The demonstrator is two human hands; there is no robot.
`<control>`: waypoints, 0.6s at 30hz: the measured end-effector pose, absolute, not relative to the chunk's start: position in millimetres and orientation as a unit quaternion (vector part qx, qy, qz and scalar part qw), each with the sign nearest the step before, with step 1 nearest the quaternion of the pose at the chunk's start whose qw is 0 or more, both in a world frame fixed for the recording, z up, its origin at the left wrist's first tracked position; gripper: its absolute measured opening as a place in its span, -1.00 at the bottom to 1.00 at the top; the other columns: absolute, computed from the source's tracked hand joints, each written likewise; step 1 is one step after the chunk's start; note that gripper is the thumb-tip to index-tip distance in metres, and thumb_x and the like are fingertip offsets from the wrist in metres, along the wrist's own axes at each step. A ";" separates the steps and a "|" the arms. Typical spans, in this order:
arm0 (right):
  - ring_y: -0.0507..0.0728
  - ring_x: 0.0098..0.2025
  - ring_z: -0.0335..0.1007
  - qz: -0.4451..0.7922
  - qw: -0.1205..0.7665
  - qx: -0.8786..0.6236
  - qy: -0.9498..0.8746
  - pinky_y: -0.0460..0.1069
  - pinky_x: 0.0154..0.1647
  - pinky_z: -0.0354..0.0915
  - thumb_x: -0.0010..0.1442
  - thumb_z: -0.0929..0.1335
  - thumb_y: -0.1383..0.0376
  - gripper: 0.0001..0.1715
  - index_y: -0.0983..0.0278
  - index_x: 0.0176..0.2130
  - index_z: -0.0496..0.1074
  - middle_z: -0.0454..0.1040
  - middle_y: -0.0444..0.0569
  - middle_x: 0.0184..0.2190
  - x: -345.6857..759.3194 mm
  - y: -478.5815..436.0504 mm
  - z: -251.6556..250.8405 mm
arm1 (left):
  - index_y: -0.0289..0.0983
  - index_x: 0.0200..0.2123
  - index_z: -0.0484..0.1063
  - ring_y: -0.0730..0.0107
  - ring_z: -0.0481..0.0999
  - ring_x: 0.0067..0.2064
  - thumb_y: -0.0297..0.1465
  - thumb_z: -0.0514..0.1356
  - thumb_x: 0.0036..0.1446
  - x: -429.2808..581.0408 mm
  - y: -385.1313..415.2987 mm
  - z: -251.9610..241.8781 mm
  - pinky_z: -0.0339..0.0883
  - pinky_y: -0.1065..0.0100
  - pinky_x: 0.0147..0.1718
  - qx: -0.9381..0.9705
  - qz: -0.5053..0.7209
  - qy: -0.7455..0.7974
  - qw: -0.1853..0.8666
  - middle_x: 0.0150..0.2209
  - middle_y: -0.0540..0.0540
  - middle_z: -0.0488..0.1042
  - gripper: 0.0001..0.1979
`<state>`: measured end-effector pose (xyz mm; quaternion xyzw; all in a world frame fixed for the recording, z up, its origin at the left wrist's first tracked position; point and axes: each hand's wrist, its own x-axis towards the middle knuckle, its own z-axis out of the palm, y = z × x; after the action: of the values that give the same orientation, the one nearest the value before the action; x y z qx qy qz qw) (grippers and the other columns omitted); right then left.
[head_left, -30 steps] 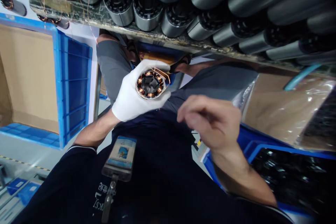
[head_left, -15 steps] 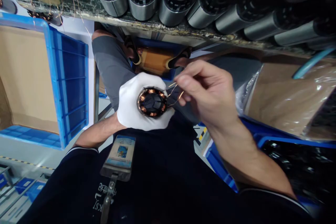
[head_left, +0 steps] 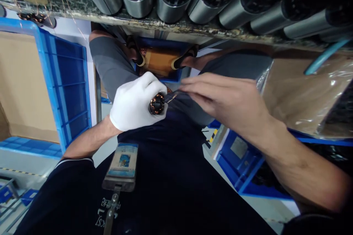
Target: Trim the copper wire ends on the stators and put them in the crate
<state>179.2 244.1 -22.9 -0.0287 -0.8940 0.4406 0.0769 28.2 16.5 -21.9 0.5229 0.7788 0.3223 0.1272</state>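
My left hand [head_left: 138, 103], in a white glove, is wrapped round a motor stator [head_left: 157, 104] with a black core end and copper windings. Its wound end faces up toward me; the glove hides most of its body. Thin copper lead wires [head_left: 172, 97] run from the stator's right side toward my bare right hand [head_left: 223, 95]. The fingertips of that hand are pressed together on the wires, slightly blurred, at the level of the stator.
Several metal stator cylinders [head_left: 136, 5] stand along the worn bench edge [head_left: 154, 25] above. A blue crate [head_left: 73, 77] lined with cardboard is at left. Right are a plastic-covered cardboard piece [head_left: 306, 99] and a blue bin [head_left: 239, 158] of dark parts. Another blue container [head_left: 172, 78] lies between the feet.
My left hand has turned the stator, so its wound end looks smaller and lies slightly left. My right hand has rotated flatter, its fingers pointing left along the wires.
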 end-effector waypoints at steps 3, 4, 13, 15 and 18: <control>0.28 0.16 0.75 0.395 0.025 0.021 -0.918 0.13 -0.02 0.65 0.60 0.39 0.30 -0.31 0.31 0.59 0.34 0.52 0.25 0.51 178.8 236.0 -15.4 | -0.19 -0.09 0.62 0.21 0.58 -0.27 -0.29 0.38 0.20 33.7 18.2 -25.2 0.26 0.18 -0.36 0.559 0.241 0.789 0.086 -0.10 -0.17 0.62 -0.79; 0.29 0.11 0.75 0.394 -0.017 0.032 -0.918 0.14 -0.07 0.63 0.61 0.33 0.32 -0.31 0.37 0.60 0.28 0.59 0.30 0.42 177.3 232.1 -11.7 | -0.20 -0.10 0.62 0.21 0.58 -0.28 -0.31 0.36 0.22 36.2 19.6 -24.7 0.25 0.18 -0.37 0.565 0.226 0.790 0.075 -0.11 -0.18 0.61 -0.80; 0.05 -0.43 0.30 0.502 -0.134 0.041 -0.854 0.01 -0.36 0.17 0.66 0.29 0.26 -0.75 0.15 -0.17 0.23 0.39 -0.20 -0.38 165.1 238.1 13.8 | -0.05 0.00 0.66 0.25 0.69 -0.10 -0.22 0.51 0.26 31.4 19.6 -12.3 0.63 0.06 0.15 0.535 0.424 0.723 0.107 -0.07 -0.02 0.63 -0.73; 0.04 -0.41 0.26 0.509 -0.090 0.048 -0.855 0.01 -0.34 0.16 0.70 0.27 0.24 -0.70 0.15 -0.18 0.27 0.37 -0.19 -0.38 164.7 241.3 21.6 | -0.05 0.09 0.68 0.19 0.72 0.01 -0.17 0.56 0.23 21.0 25.5 -15.8 0.59 -0.04 0.36 0.489 0.490 0.699 0.180 0.01 -0.05 0.69 -0.61; 0.07 -0.32 0.24 0.461 -0.068 0.071 -0.882 0.03 -0.32 0.10 0.67 0.23 0.36 -0.68 0.17 -0.21 0.34 0.38 -0.13 -0.33 167.6 241.2 27.7 | -0.20 0.08 0.73 0.03 0.78 0.05 0.15 0.36 0.40 12.8 36.0 -34.3 0.73 -0.05 0.21 0.407 0.481 0.613 0.477 0.00 -0.20 0.76 -0.45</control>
<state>167.6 241.2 27.7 0.0708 -0.8822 0.4607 -0.0676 12.8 36.0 -34.3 0.4067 0.6125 0.4811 0.4774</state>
